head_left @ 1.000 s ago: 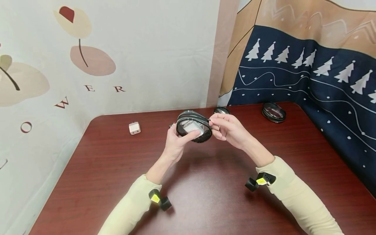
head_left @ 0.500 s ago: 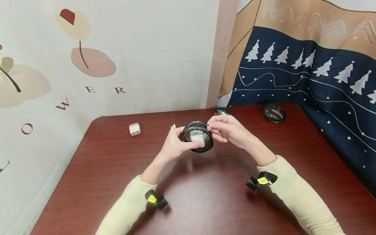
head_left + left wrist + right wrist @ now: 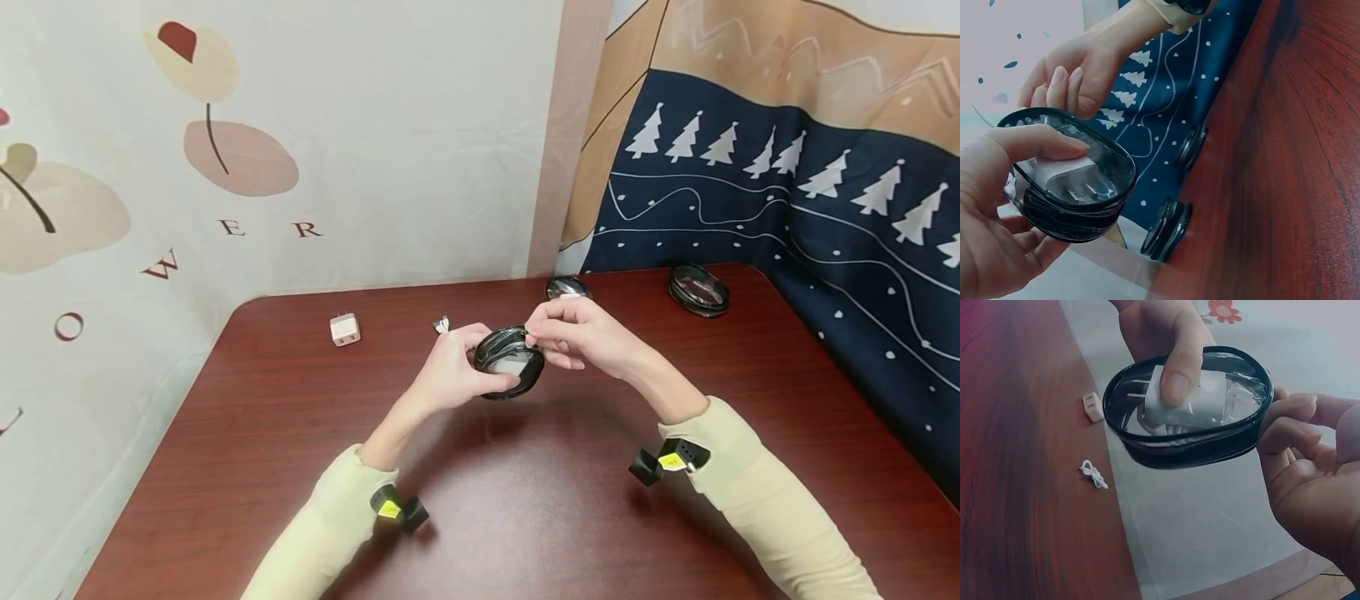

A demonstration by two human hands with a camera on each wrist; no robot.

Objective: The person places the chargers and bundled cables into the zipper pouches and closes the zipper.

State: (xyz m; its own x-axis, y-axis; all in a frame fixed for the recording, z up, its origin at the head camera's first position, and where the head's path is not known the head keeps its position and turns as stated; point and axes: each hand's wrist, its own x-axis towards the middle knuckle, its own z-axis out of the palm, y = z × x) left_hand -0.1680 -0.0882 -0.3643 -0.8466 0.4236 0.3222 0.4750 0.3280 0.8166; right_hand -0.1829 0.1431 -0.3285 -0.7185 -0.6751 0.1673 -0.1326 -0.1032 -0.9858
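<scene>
Nearest, wearing cream sleeves [image 3: 772,500] on both forearms, with a black wrist camera [image 3: 670,461] and its yellow label at either cuff. Just beyond, gripping an oval black-rimmed case [image 3: 512,363] in the left hand [image 3: 453,371], with the thumb laid over the clear window and the fingers curled round the side and underneath. Held up off the dark red table [image 3: 487,508], at a tilt. Showing through the clear plastic beneath the thumb a white charger [image 3: 1210,406] with two metal prongs. With the right hand [image 3: 577,337], pinching the case's right end between thumb and index finger, with the other fingers bent inward; cannot tell, at this size, the exact part of the edge between the fingertips.

Past the left hand, can see a white bundled cable [image 3: 442,325] lying on the table and, well to its left, a pale two-slot charger [image 3: 345,330]. Toward the far edge, can see a second case [image 3: 567,287] just behind the right hand and, well off to the right near the corner, a third case [image 3: 699,291].

Farthest back, can see a pale cloth [image 3: 420,167] with dark red letters, next to a navy-and-tan cloth [image 3: 697,200] with white trees.
</scene>
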